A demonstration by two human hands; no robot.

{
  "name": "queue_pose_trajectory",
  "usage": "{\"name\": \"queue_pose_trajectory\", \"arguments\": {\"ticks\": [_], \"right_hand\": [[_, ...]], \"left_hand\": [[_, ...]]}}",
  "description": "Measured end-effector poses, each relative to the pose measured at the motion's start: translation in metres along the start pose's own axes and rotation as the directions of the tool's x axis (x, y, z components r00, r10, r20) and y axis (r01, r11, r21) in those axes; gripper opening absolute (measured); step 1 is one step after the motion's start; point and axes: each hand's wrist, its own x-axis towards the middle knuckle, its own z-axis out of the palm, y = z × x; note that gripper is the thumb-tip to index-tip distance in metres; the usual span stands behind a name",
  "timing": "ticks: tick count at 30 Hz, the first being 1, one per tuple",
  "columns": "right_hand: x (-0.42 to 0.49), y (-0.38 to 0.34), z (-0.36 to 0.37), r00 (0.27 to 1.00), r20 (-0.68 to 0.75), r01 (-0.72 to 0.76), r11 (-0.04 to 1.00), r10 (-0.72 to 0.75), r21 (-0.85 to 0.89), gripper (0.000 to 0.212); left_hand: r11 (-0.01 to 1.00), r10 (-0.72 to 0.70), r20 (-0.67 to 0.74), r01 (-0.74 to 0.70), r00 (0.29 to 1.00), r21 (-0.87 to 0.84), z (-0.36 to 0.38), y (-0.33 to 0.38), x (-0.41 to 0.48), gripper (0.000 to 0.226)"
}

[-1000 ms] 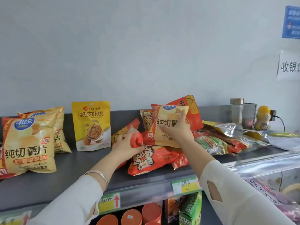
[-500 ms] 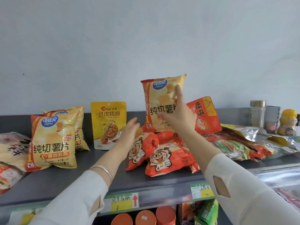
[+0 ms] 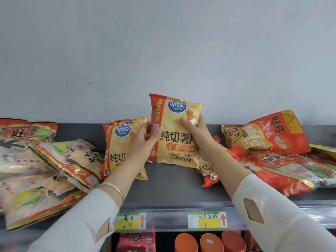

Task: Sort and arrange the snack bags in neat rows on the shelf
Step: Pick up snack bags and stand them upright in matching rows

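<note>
Grey shelf (image 3: 172, 186): two chip bags (image 3: 118, 144) standing; left hand (image 3: 145, 142), right hand (image 3: 198, 137) grip third bag (image 3: 174, 124)

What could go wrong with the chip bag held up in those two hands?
The chip bag might bump the two standing chip bags if it is set down next to them, and they could tip over. The left hand and right hand both grip its sides, so squeezing hard could crush the chips. The left sleeve is close to the messy pile near the front of the shelf, and a nudge might slide bags off.
</note>
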Motion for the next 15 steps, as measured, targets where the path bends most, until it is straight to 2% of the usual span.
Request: {"name": "queue_pose_trajectory", "arguments": {"ticks": [3, 5, 7, 10, 13, 15], "right_hand": [[0.003, 0.02, 0.041, 1.0, -0.019, 0.005, 0.999, -0.006, -0.049, 0.053], [0.002, 0.036, 0.068, 0.995, -0.063, 0.062, 0.98, -0.075, -0.188, 0.057], [-0.002, 0.052, 0.092, 0.991, -0.07, 0.092, 0.956, -0.116, -0.279, 0.065], [-0.009, 0.072, 0.114, 0.995, -0.071, 0.04, 0.933, -0.07, -0.358, 0.065], [-0.013, 0.085, 0.125, 0.998, -0.059, -0.011, 0.953, -0.008, -0.302, 0.069], [-0.014, 0.088, 0.129, 0.997, -0.071, -0.014, 0.958, -0.006, -0.287, 0.062]], "left_hand": [[0.918, 0.103, -0.14, -0.04, 0.985, 0.395, -0.038, -0.011, -0.012, 0.054], [0.87, 0.124, -0.21, -0.004, 0.97, 0.493, -0.062, -0.024, -0.018, 0.058], [0.888, 0.109, -0.233, 0.01, 0.966, 0.459, -0.082, -0.041, -0.021, 0.056], [0.963, 0.037, -0.218, 0.024, 0.975, 0.27, -0.102, -0.064, -0.02, 0.042], [0.983, -0.005, -0.232, 0.047, 0.973, 0.177, -0.109, -0.082, -0.021, 0.053], [0.993, 0.01, -0.178, 0.012, 0.984, 0.12, -0.108, -0.088, -0.025, 0.048]]}}
